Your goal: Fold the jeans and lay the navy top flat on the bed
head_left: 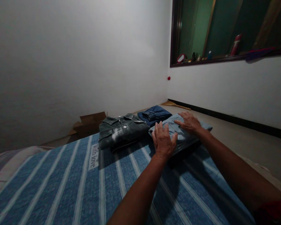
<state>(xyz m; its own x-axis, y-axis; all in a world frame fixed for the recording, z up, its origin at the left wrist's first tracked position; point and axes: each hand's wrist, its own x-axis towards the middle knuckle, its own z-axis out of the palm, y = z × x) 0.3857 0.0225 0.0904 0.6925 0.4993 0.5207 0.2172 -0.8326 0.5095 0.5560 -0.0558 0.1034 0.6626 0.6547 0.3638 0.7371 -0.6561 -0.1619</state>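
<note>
Both hands rest on a stack of folded light-blue clothing (180,135) on the striped blue bedspread (67,184). My left hand (163,140) lies at the stack's near left edge, fingers stretched out and apart. Farther over, on the right part of the top garment, my right hand (189,122) is spread flat. A folded dark grey-green button-up shirt (124,129) with a collar and a whitish patch sits to the left. Behind, between the two piles, is a folded dark blue garment (154,114) with a gathered elastic waistband.
An open cardboard box (91,123) stands beyond the bed by the wall. A broom-like object (178,105) lies on the floor in the corner. Bottles, a red can (235,45) and a small round mirror (181,58) line the window ledge. Crumpled pale cloth (11,165) is at left.
</note>
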